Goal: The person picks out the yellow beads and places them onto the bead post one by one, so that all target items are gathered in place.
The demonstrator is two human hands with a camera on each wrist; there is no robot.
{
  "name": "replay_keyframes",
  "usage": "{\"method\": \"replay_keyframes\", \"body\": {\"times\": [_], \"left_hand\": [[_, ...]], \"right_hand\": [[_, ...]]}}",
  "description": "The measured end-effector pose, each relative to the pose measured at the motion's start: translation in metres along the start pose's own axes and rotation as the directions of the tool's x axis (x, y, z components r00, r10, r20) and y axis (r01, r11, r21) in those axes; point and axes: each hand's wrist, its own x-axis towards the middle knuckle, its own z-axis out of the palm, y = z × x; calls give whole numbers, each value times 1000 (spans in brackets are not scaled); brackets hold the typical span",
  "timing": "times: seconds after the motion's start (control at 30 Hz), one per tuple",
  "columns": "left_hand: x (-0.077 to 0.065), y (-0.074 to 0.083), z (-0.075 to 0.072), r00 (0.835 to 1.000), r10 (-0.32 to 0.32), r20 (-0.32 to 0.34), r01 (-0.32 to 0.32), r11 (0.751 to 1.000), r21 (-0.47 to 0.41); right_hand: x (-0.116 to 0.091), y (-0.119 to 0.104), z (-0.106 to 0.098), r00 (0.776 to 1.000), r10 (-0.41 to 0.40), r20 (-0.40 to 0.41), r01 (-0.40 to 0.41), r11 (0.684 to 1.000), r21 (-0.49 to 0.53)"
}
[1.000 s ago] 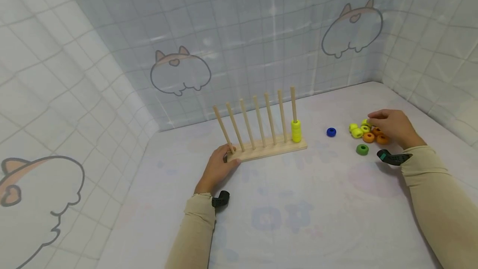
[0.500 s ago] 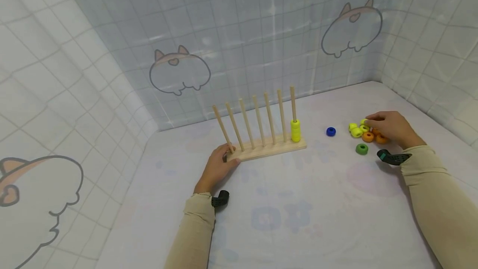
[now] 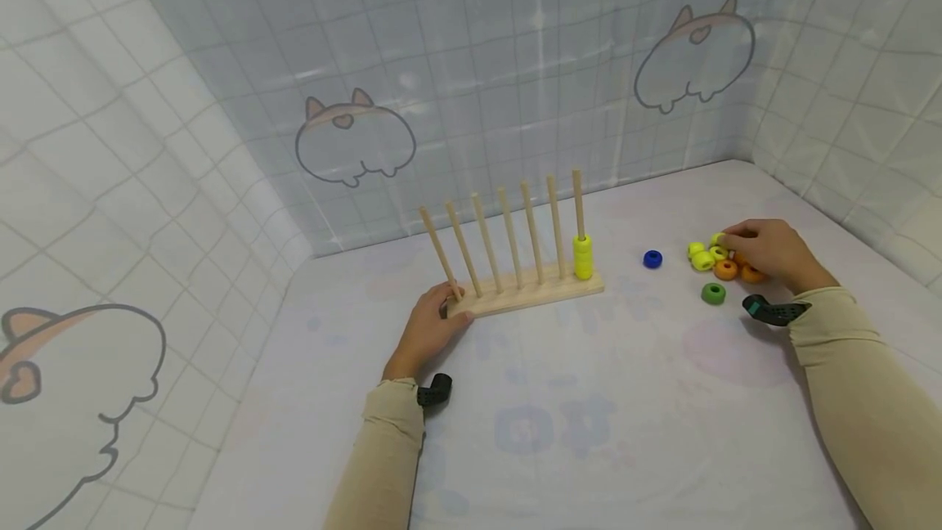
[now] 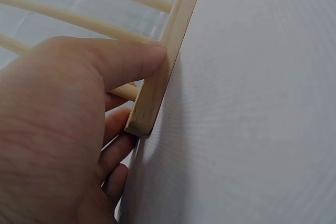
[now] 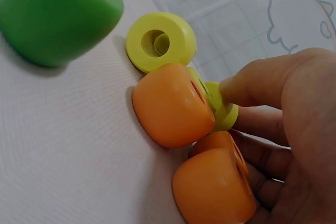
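A wooden peg rack (image 3: 530, 293) with several upright rods stands on the cloth, a stack of yellow beads (image 3: 583, 258) on its rightmost rod. My left hand (image 3: 427, 330) grips the rack's left end, thumb along the front edge of the base (image 4: 152, 90) and fingers behind. Off to the right, my right hand (image 3: 776, 252) pinches a yellow bead (image 5: 227, 114) at the back of a small pile. Beside and under that hand lie other yellow beads (image 3: 702, 261) and orange beads (image 3: 725, 270); part of the orange ones is covered by the hand.
A green bead (image 3: 713, 294) lies in front of the pile. Between rack and pile sits a blue bead (image 3: 652, 259). Walls of tiled-pattern sheeting (image 3: 471, 88) rise behind the table and at both sides.
Over the last second my right hand has shifted very slightly left, closer round the yellow bead. The left hand and the rack stay put.
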Motion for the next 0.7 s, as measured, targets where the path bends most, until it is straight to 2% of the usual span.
{"method": "replay_keyframes", "body": {"times": [0.37,0.7], "left_hand": [[0,0,0,1000,19,1,-19,1000,-12],[-1,4,-1,1000,5,-7,-6,1000,-22]], "right_hand": [[-3,-2,2,999,26,-40,-25,1000,8],[-3,0,4,998,31,-63,-29,999,35]]}}
